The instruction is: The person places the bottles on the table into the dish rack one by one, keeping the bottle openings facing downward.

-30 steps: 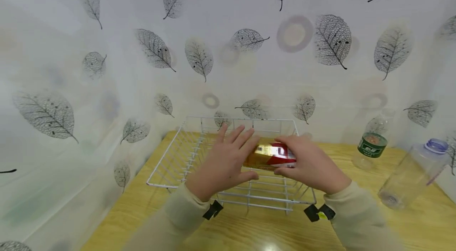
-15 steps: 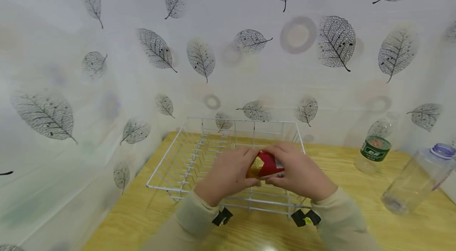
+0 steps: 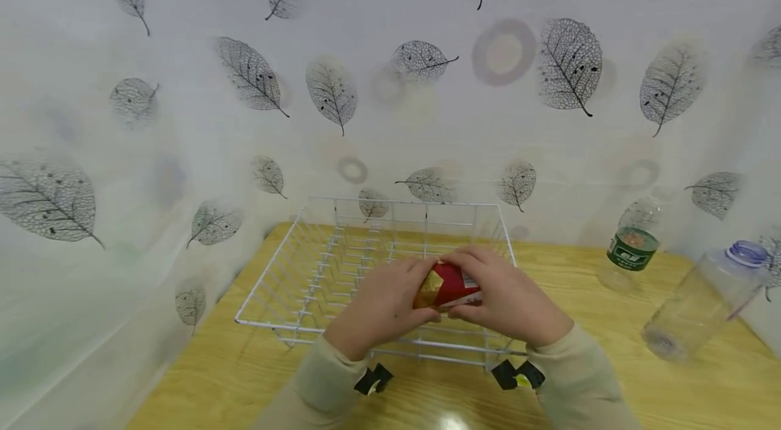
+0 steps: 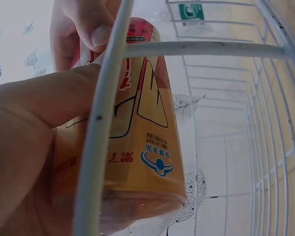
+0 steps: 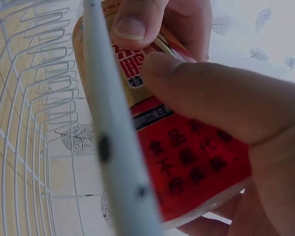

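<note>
Between both hands is a drink bottle (image 3: 448,285) with a gold and red wrap, held over the white wire rack (image 3: 287,326). My left hand (image 3: 386,304) grips its gold end; the left wrist view shows a clear plastic edge below the gold wrap (image 4: 152,167). My right hand (image 3: 509,296) holds the red end, its thumb (image 5: 206,93) lying across the printed face. The fingertips of both hands come close together on the bottle. A rack wire crosses in front of the bottle in each wrist view, and the hands cover much of it.
On the right of the wooden table (image 3: 561,301) stand a clear bottle with a green label (image 3: 632,250) and a wider clear bottle with a purple neck (image 3: 702,308). A leaf-printed sheet (image 3: 390,118) hangs behind and along the left.
The left hand's fingers were spread beside the bottle and now curl round it. The right hand has come left, closer to the left hand. The last half second brings little change.
</note>
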{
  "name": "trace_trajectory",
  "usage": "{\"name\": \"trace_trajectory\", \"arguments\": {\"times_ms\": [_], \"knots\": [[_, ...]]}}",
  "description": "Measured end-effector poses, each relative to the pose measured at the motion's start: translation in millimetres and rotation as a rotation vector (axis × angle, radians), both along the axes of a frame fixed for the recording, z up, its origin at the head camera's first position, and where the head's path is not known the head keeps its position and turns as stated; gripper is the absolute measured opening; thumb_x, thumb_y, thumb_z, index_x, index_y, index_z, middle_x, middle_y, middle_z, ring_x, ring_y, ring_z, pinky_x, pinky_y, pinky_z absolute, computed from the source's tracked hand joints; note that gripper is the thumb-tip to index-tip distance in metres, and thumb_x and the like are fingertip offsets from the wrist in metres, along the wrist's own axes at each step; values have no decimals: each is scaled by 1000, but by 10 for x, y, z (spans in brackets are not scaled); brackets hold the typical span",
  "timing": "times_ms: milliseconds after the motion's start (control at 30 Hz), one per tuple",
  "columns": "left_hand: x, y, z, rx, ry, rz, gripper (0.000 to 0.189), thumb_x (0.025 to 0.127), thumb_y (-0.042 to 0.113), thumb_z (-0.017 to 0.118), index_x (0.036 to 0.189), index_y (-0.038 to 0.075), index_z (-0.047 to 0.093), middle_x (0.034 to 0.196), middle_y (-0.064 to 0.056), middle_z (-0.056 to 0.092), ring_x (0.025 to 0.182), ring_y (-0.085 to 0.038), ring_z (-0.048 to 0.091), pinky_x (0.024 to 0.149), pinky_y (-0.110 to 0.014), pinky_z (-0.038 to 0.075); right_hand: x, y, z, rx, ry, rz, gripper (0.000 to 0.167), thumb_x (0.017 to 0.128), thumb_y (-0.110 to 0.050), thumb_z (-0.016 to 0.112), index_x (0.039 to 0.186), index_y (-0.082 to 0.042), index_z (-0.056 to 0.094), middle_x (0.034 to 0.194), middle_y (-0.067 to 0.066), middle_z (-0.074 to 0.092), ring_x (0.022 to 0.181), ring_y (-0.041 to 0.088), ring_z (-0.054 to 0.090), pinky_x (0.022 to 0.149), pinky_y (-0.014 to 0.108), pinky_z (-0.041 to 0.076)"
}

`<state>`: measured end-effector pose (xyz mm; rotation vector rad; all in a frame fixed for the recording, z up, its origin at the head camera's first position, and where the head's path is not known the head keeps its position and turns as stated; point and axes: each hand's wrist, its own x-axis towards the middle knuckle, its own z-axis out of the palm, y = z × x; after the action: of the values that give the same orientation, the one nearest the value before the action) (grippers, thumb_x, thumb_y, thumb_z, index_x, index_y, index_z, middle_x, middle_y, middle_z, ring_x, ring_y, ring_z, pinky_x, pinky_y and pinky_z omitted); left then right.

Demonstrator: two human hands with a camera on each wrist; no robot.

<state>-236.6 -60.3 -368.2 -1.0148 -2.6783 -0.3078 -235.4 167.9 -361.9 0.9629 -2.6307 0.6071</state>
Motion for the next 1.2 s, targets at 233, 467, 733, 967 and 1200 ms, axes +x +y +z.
{"name": "trace_trajectory", "arguments": {"times_ms": [233,467,733,967,1200], "knots": [[8,-82,36,98,-33,4,78,88,52,76,147,9,46,132,-5,63,104,-17,64,83,-34,57,15,-11,56,-203,-97,6,83,80,-31,89,151,-21,46,145,0,49,118,23,57,84,35,58],[6,-84,72,274,-172,10,76,93,42,74,152,9,39,137,-6,57,107,-16,59,83,-32,55,43,58,99,-433,-198,8,97,83,-28,86,160,-29,27,152,8,44,127,34,53,99,59,48],[33,-83,59,437,-252,-11,75,98,44,66,156,14,29,142,-5,50,117,-17,55,91,-38,54,47,38,102,-729,-416,106,94,94,-15,74,163,-30,12,156,8,39,134,30,49,105,34,46],[21,-58,21,651,-422,-126,71,101,46,60,158,25,23,145,1,45,123,-16,50,97,-39,52,60,15,89,-947,-586,227,85,99,-7,65,163,-27,12,156,11,39,135,31,48,102,31,49],[23,11,-46,823,-638,-299,66,104,41,54,159,35,16,147,4,46,126,-15,55,98,-34,52,78,-72,84,-947,-571,299,85,97,-9,70,162,-28,19,158,9,39,142,29,41,108,32,43]]}}
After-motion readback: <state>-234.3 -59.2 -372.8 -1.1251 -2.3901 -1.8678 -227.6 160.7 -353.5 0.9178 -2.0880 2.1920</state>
